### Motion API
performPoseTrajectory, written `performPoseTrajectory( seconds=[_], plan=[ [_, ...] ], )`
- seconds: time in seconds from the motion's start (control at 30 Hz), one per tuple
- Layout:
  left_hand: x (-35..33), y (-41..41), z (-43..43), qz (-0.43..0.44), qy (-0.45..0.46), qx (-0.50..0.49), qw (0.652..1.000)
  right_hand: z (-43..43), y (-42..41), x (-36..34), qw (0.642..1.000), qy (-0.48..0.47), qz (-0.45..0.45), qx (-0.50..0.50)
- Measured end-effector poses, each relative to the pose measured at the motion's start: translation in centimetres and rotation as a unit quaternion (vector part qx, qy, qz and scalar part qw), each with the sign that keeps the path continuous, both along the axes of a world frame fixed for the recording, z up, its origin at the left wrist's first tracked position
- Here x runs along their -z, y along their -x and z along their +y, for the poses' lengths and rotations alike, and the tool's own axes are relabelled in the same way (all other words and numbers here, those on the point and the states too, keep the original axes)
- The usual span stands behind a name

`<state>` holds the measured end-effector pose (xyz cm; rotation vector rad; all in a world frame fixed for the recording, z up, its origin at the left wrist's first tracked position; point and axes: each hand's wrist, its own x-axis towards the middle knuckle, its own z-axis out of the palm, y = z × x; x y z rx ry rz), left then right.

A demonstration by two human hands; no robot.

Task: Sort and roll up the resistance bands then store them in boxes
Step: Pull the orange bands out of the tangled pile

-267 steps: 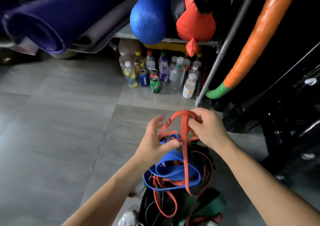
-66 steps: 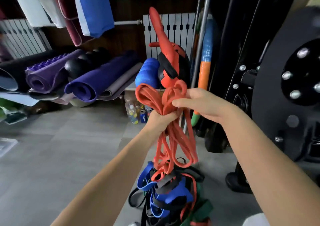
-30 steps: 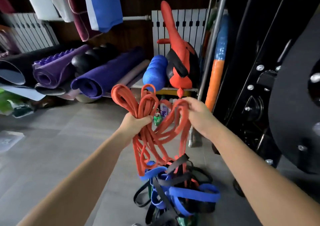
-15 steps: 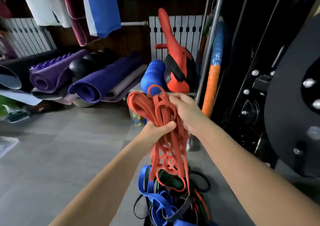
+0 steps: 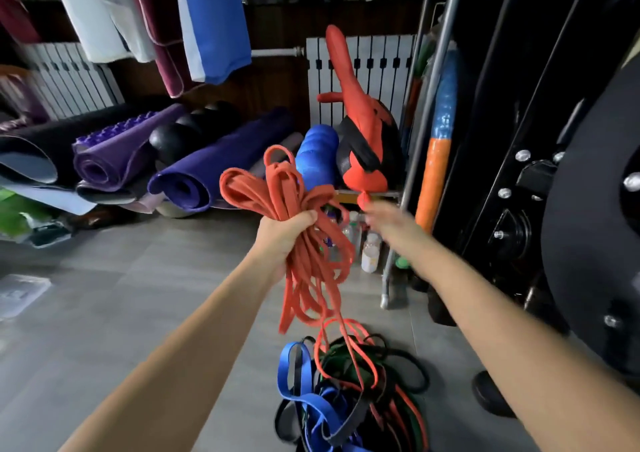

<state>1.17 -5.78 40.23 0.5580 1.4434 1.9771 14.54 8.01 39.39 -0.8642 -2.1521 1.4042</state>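
Far L on the grey tiled floor (image 5: 104, 313): a clear plastic box (image 5: 20, 294), lying flat, partly cut off by the frame edge; behind it a white radiator (image 5: 69, 77) w/ clothes (image 5: 207, 19) hanging above; below those, rolled mats along the wall: a knobbly purple mat (image 5: 114, 150), a darker purple mat (image 5: 214, 167), and a black ball (image 5: 169, 140) btwn them.

Centre: L hand (image 5: 287, 237) held up in front, arm stretched fwd; its grip is clenched tight round a thick bundle of orange bands (image 5: 280, 188); loops fan out above the fist, the rest hang below it; one thinner orange loop trails down into the pile of bands (image 5: 363, 382) on the floor right beneath; the pile is a tangle, nothing in it rolled: blue bands (image 5: 304, 406) on its L side, black, green & orange ones mixed in.

Behind the bundle: a blue foam roller (image 5: 317, 154) beside a red-and-black bag (image 5: 363, 140), both on a low shelf (image 5: 367, 193); plastic bottles (image 5: 370, 251) stand on the floor under it.

R hand (image 5: 391, 223): just R of the bundle, about level w/ the L fist, fingers pointing toward the bands; heavily blurred, so can't tell if its grip is spread or pinching a strand, nor if it touches the bands at all.

Far R: a metal pole (image 5: 419, 133); a padded bar (image 5: 438, 161), blue on top, orange below; then a black gym machine (image 5: 595, 226) w/ a big round plate & shiny bolts.
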Motion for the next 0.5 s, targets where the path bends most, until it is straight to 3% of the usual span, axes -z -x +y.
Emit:
performPoseTrajectory(
  seconds=[0.13,0.23,0.37,0.5],
  plan=[
    [-1.7,0.9,-0.4,0.013,0.001,0.012,1.000,-5.6,-2.5,11.9,0.973,0.067,-0.168,-0.145],
    [-2.2,1.3,-1.6,0.029,0.007,0.023,0.999,-9.1,-1.4,17.2,0.967,0.042,-0.216,-0.126],
    [-2.2,2.4,-3.6,0.076,0.047,-0.012,0.996,-7.9,-1.6,16.7,0.988,0.040,-0.150,-0.024],
    [-2.6,4.1,-5.1,0.091,0.068,-0.032,0.993,-4.3,-1.6,10.7,0.998,0.016,-0.055,0.028]
  ],
)
